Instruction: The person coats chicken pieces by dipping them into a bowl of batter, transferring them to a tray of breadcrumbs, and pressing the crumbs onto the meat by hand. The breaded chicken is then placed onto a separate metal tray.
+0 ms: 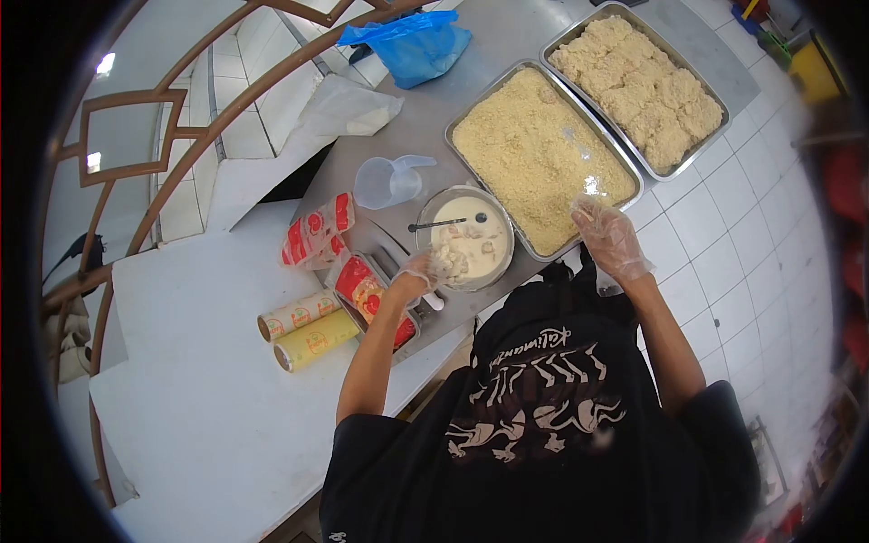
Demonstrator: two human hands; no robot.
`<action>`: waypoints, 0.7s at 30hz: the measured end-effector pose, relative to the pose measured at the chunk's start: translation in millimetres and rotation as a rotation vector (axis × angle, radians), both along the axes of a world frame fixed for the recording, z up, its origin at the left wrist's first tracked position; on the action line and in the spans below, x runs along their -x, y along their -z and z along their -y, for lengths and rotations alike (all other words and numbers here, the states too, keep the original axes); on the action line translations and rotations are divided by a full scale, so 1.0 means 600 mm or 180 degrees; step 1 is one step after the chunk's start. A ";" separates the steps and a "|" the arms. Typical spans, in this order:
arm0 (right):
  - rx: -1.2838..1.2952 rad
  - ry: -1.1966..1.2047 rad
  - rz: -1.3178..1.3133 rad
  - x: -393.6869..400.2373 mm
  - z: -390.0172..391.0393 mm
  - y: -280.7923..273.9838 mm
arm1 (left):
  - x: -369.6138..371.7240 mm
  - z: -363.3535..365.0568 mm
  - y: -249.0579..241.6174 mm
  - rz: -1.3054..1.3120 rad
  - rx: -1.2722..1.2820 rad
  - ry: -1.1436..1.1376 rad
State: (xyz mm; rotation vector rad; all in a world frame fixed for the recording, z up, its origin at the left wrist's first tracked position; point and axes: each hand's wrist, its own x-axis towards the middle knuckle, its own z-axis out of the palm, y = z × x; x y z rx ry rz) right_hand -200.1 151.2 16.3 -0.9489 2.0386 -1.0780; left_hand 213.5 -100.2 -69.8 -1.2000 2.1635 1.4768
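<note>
My left hand (425,273), in a clear plastic glove, reaches over the near left rim of a bowl of creamy batter (470,221). Its fingers are closed and coated with lumpy batter; what they hold is hidden. Pale pieces show in the batter, and a dark-handled utensil (438,223) lies across it. My right hand (612,242), also gloved, hovers at the near right corner of a metal tray of yellowish crumbs (525,136). Its fingers are loosely bent and apart, with nothing visible in them. A white-handled knife (432,299) lies beside my left hand.
Beyond the crumbs stands a tray of coated pieces (634,90). A clear measuring jug (389,181), a blue plastic bag (416,54) and red-and-clear packaging (317,233) are on the table. At left are two printed rolls (312,342) and a metal container (369,294) holding red packets.
</note>
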 end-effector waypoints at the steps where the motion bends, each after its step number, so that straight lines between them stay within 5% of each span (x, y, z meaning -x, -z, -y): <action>1: -0.0109 -0.0045 -0.0061 0.002 0.002 -0.001 | 0.015 -0.002 -0.041 0.0063 -0.0124 0.0031; 2: -0.0214 -0.0095 -0.0125 0.003 0.004 -0.002 | 0.040 -0.012 -0.086 0.0072 -0.0119 0.0032; 4: -0.0258 -0.0097 -0.0053 0.003 0.010 -0.007 | 0.092 -0.039 -0.172 -0.0065 -0.0892 -0.1209; 7: -0.0233 -0.0147 -0.0042 0.003 0.017 -0.002 | 0.120 -0.038 -0.212 0.0134 -0.0395 -0.0621; 10: -0.0177 -0.0211 -0.0090 0.004 0.026 -0.007 | 0.159 -0.052 -0.253 0.0170 -0.0636 -0.0971; 13: -0.0228 -0.0251 -0.0051 0.003 0.032 -0.006 | 0.121 -0.039 -0.203 0.0210 -0.0293 -0.0525; 21: -0.0305 -0.0331 0.0032 0.006 0.034 0.000 | 0.104 -0.041 -0.154 0.0276 -0.0129 -0.0675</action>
